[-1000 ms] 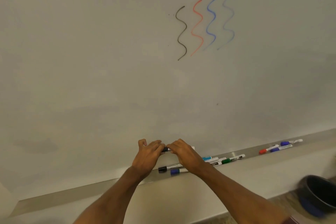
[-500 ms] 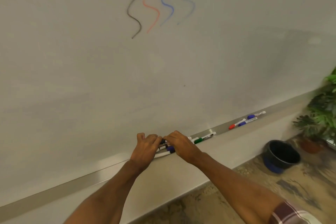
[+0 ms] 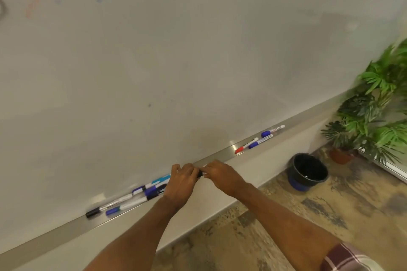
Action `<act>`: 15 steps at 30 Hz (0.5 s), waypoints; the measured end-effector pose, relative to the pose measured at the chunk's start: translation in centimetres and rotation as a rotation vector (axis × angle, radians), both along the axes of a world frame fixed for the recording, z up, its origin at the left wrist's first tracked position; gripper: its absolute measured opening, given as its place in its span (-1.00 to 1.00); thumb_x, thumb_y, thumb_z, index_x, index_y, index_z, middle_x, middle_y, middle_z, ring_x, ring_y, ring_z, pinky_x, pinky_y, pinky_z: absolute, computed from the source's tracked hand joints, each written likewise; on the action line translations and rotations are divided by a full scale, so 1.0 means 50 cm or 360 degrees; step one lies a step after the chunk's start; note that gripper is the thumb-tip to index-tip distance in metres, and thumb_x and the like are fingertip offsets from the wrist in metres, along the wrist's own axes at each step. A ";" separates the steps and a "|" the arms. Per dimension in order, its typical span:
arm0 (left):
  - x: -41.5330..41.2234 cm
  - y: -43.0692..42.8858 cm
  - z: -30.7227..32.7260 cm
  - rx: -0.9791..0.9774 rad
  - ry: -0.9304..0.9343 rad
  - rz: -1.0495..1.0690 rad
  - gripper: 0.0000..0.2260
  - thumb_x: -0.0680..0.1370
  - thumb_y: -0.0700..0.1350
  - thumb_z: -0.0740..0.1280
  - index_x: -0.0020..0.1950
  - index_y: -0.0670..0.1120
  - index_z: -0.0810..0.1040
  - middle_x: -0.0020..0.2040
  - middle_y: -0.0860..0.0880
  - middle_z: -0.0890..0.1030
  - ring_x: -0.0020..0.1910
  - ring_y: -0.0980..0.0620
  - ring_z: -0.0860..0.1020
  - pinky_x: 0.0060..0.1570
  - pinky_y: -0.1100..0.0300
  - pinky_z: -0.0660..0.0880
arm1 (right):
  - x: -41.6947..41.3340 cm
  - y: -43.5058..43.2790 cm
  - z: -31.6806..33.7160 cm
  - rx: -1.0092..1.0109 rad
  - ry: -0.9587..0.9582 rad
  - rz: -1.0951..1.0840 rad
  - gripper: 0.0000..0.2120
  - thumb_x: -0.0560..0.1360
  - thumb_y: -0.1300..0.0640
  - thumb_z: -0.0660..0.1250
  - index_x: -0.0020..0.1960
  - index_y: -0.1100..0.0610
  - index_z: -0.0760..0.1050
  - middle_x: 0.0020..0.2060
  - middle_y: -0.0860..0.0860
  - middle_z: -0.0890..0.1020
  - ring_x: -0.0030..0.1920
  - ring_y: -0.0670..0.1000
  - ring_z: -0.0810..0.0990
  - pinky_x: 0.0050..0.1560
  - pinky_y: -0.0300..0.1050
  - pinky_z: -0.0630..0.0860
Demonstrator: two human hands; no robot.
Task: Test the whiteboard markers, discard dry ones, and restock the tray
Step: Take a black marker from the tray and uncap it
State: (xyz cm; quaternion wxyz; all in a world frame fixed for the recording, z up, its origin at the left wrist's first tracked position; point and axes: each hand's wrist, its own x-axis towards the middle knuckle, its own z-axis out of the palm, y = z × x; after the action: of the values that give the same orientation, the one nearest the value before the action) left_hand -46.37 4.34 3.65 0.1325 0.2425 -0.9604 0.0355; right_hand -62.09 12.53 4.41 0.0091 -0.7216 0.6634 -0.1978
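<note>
Grip of left hand (image 3: 182, 180) and right hand (image 3: 222, 175) unchanged on marker (image 3: 200, 174), farther right.

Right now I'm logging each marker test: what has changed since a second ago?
The left hand and right hand, pinching a black-capped marker between them, shifted right along the tray, past the marker cluster. The bin came into view. The red marker stayed put.

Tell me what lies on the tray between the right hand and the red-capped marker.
Nothing: the head view shows the tray bare between the right hand, which pinches a dark marker with the left hand, and the red-capped marker.
</note>
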 end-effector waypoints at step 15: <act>-0.331 -0.039 -0.096 0.0282 -0.0112 0.0253 -0.55 0.63 -0.05 0.20 0.50 -0.05 0.19 0.43 -0.02 0.39 0.39 -0.02 0.36 0.37 0.00 0.13 | -0.290 -0.109 -0.094 0.0218 0.0070 -0.0431 -0.70 0.44 0.10 0.43 0.14 0.14 0.54 0.07 0.09 0.61 0.09 0.07 0.56 0.20 -0.06 0.45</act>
State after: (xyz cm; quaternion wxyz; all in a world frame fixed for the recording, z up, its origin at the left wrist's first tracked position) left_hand -62.92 2.38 -1.13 0.0737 0.3272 -0.9416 -0.0306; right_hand -76.58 7.07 -0.29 0.0171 -0.6274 0.7666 -0.1357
